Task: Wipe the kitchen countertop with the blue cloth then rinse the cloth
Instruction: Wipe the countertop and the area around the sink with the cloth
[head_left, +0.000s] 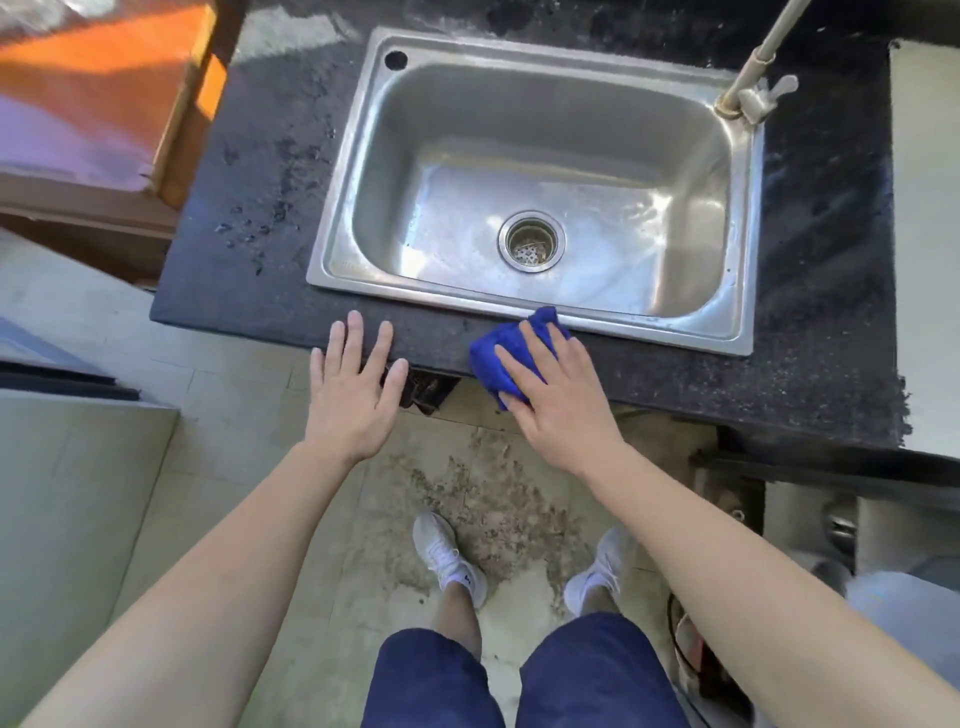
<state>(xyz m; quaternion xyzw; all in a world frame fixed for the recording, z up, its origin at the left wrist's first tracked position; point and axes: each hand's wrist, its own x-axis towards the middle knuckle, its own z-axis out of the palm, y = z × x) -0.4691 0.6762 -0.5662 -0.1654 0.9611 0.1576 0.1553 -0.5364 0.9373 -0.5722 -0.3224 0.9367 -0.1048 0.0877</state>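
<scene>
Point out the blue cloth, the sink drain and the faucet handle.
blue cloth (491, 358): head view, on its bare left fold beside the fingers.
sink drain (531, 248): head view, on the strainer's middle.
faucet handle (779, 85): head view, on the lever's wing.

Both arms extended forward, bare forearms running from the lower corners of the frame toward the centre. Left hand flat, palm down, fingers spread, nothing in it; fingertips over the counter edge, contact unclear. Right hand flat, palm down, fingers together, pressing on the blue cloth at centre frame.
</scene>
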